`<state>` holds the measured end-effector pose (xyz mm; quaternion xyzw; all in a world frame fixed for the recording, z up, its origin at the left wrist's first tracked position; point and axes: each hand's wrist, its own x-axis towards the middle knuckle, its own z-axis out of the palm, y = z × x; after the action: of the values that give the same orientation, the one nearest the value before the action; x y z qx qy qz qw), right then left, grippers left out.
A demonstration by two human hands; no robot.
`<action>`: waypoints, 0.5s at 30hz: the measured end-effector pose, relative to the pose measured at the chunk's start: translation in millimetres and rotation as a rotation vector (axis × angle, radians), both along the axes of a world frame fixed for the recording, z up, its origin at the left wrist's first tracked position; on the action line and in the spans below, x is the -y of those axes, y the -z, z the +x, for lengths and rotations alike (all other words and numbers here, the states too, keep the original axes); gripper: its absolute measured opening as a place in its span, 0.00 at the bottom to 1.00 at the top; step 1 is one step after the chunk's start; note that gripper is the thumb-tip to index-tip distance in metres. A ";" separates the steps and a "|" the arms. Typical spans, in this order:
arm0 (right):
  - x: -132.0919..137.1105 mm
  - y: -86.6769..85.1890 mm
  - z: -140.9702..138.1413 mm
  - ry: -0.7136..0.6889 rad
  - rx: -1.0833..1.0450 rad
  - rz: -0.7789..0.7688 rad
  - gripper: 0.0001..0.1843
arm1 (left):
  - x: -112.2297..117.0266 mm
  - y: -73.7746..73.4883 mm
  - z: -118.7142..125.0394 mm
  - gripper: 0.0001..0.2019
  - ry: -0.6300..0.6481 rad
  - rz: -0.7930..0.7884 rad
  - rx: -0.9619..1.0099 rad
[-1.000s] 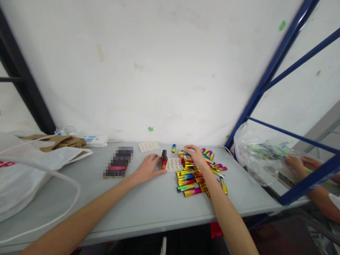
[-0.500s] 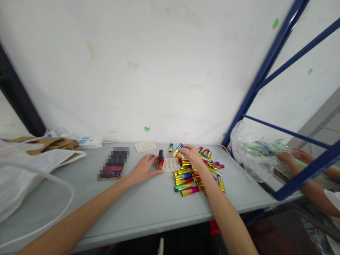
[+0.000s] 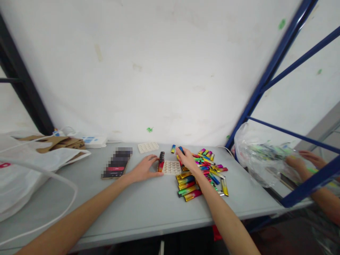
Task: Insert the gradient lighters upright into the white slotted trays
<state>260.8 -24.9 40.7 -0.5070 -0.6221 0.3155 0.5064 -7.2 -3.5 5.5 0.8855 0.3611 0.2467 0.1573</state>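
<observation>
A white tray with rows of holes (image 3: 172, 168) lies on the grey table. A row of shiny lighters with black tops (image 3: 161, 162) stands upright at its left end. My left hand (image 3: 145, 168) spans that end, thumb at the front and fingers at the back, gripping the tray. Over the tray's right side, my right hand (image 3: 187, 158) is closed on a lighter with a blue end (image 3: 181, 150); the fingers hide part of it. Beneath and beside my right forearm lies a pile of metallic multicoloured lighters (image 3: 190, 187). One lighter (image 3: 173, 148) lies alone behind the tray.
Another white holed tray (image 3: 148, 147) lies near the wall. To the left are a phone (image 3: 117, 166), cardboard pieces (image 3: 61, 142) and a white plastic bag (image 3: 23, 177). A blue metal frame (image 3: 255, 102) stands at right, with a clear bag (image 3: 252, 156) and another person's hands (image 3: 300, 161) beyond.
My right hand has drawn slightly left and down, and the lighter in it has turned from slanted to more upright. My left hand stays at the tray. The view has shifted slightly.
</observation>
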 end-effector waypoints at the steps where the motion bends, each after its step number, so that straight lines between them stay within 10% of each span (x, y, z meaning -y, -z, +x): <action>1: 0.7 -0.5 -1.7 0.035 0.071 0.038 0.28 | -0.4 -0.3 -0.7 0.40 0.004 -0.008 0.000; 15: 7.1 -1.7 -5.3 0.257 0.191 0.143 0.25 | -8.2 6.4 -5.5 0.43 0.045 0.015 -0.003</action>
<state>255.5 -32.1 42.4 -0.5728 -0.6184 0.1537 0.5157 -12.7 4.8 -1.0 0.8949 0.3395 0.2443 0.1557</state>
